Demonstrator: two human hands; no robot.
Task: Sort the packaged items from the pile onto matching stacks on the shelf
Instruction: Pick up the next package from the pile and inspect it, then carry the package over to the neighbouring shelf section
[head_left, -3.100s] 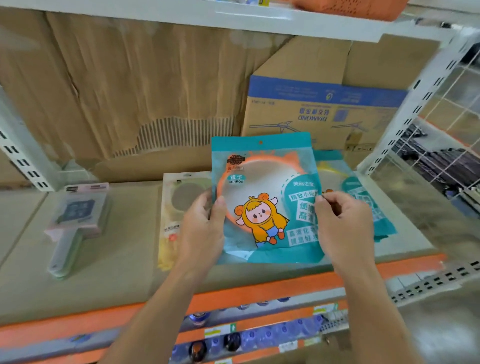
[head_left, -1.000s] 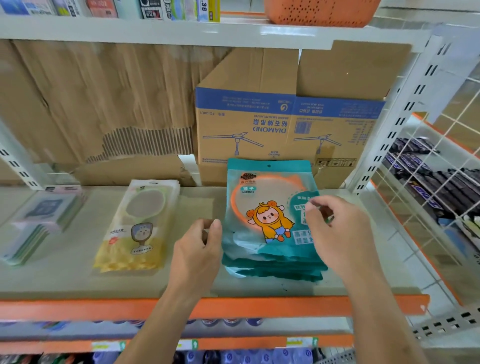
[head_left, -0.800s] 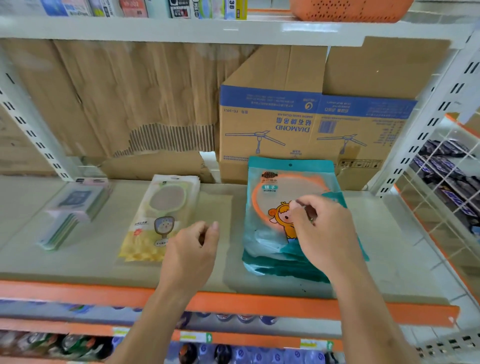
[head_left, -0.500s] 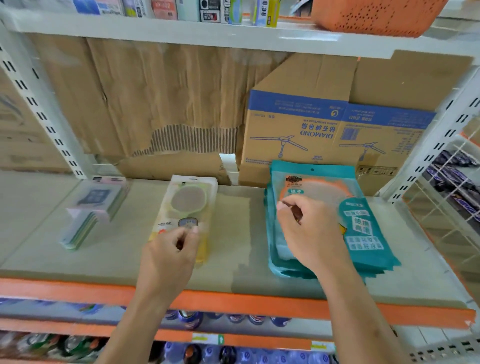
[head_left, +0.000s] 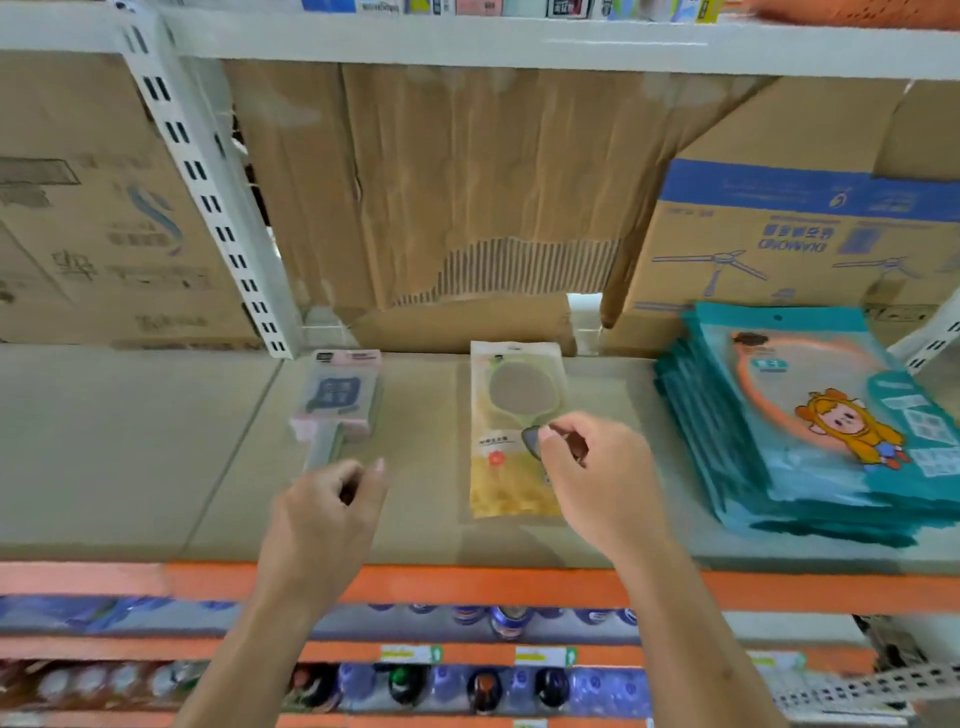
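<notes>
Three stacks lie on the shelf (head_left: 130, 467). A teal stack of cartoon mirror packages (head_left: 810, 426) sits at the right. A yellow and clear hand-mirror package (head_left: 511, 415) lies in the middle. A pink and clear handled-mirror stack (head_left: 335, 400) lies to the left. My right hand (head_left: 597, 478) hovers over the yellow package's lower right, fingers loosely curled, holding nothing. My left hand (head_left: 332, 514) hangs just in front of the pink stack's handle, fingers loosely curled and empty.
A blue and brown cardboard box (head_left: 789, 234) stands behind the teal stack, torn cardboard (head_left: 467, 197) lines the back. A white perforated upright (head_left: 208, 197) rises at the left. The orange shelf edge (head_left: 467, 587) runs below my hands, with bottles (head_left: 483, 686) on the lower shelf.
The teal package was laid on its stack and released. Both hands have moved left, the right from the teal stack to above the yellow package, the left toward the pink stack. The view panned left.
</notes>
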